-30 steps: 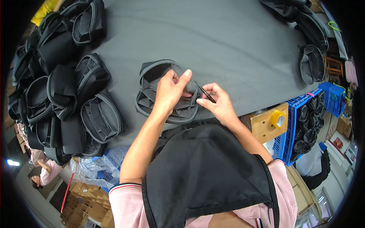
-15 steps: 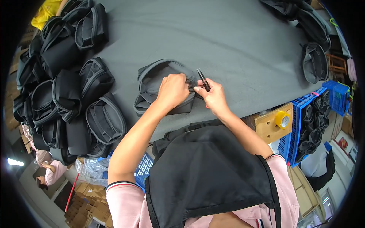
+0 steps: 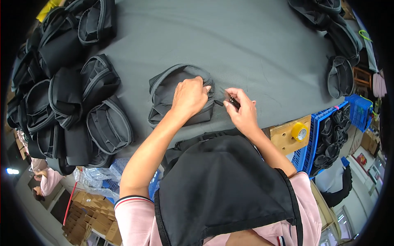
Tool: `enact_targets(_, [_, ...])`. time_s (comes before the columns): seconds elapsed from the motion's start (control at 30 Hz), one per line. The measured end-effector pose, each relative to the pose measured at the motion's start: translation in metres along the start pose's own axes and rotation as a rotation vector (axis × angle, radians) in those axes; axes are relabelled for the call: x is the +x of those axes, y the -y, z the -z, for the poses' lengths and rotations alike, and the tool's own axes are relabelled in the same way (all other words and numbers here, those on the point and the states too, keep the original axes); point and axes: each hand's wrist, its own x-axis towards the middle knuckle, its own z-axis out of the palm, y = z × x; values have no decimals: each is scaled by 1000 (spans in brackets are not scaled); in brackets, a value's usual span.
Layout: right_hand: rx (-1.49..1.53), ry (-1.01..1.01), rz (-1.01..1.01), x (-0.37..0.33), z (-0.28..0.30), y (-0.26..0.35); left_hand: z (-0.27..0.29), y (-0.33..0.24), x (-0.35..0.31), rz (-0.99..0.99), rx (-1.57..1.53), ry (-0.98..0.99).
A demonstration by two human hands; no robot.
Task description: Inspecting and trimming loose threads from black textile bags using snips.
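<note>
left hand (image 3: pixel 189 96) flat, right hand (image 3: pixel 243 111) pinched.

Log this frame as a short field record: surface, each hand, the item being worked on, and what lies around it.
surface: grey table
left hand: pressed flat on a dark grey bag, near its right end
right hand: pinching a small dark tool just right of the bag; kind of tool too small to tell
left of bag: pile of similar black bags
far right: more black bags
right table edge: yellow tape roll on a wooden block, beside a blue crate
clothing: black apron
</note>
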Motion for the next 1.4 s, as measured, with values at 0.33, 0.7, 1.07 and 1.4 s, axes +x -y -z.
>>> enact_targets(0.33, [-578, 86, 473, 14, 24, 39, 6, -2, 4, 32, -36, 62])
enact_targets(0.7, [-629, 108, 543, 14, 26, 36, 8, 0, 1, 46, -57, 51])
enact_targets(1.07, [433, 151, -278, 31, 11, 41, 1, -1, -8, 17, -70, 69])
enact_targets(1.4, [199, 274, -262, 50, -10, 33, -2, 8, -13, 13, -169, 151])
